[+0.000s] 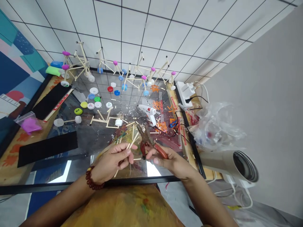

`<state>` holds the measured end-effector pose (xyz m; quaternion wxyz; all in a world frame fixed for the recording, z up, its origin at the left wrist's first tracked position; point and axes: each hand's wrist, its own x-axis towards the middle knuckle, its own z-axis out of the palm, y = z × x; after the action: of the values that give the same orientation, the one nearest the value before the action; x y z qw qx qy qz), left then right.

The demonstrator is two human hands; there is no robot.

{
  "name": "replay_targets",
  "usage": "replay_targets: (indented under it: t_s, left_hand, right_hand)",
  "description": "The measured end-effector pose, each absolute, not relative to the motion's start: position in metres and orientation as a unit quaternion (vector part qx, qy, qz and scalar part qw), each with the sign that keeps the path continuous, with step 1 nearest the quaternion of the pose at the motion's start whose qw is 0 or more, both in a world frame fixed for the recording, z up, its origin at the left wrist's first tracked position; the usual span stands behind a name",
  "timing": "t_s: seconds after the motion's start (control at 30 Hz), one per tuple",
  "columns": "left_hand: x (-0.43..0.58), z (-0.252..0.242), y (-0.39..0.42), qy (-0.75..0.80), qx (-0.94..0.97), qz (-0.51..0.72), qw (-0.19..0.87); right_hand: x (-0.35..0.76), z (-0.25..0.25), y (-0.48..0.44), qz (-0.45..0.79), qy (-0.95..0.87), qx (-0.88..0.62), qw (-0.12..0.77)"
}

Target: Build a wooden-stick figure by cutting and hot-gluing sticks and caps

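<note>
Our stained apron (118, 209) faces the table (92, 138). Our left hand (118, 156) pinches sticks (134, 139) above it; our right hand (168, 160) grips pliers (145, 137) beside them. A misaligned squeeze could nip our left hand.

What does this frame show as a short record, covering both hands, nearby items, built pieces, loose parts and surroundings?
Left hand: holds thin wooden sticks
Right hand: holds red-handled pliers
Nearby tool: white glue gun, lying beyond the pliers
Built pieces: stick frames with round purple parts, along the far edge
Loose parts: colored caps, mostly left of center
Flat items: two black strips, on the left
Surroundings: glossy table; clear plastic bag at right
</note>
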<state>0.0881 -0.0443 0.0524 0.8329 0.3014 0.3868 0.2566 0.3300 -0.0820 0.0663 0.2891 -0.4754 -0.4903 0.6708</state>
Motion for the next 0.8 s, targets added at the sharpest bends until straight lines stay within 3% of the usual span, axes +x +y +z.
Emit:
replay_targets:
  t_s: [0.23, 0.63, 0.8]
  left_hand:
    - [0.096, 0.056, -0.05, 0.319, 0.287, 0.138, 0.893]
    - [0.094, 0.049, -0.047, 0.36, 0.218, 0.205, 0.884]
    - [0.095, 0.043, -0.044, 0.364, 0.08, 0.236, 0.898]
  right_hand:
    - [0.306, 0.056, -0.079, 0.647, -0.407, -0.497, 0.411]
    - [0.297, 0.062, -0.065, 0.595, -0.329, -0.514, 0.523]
    - [0.295, 0.049, -0.069, 0.473, -0.387, -0.568, 0.551]
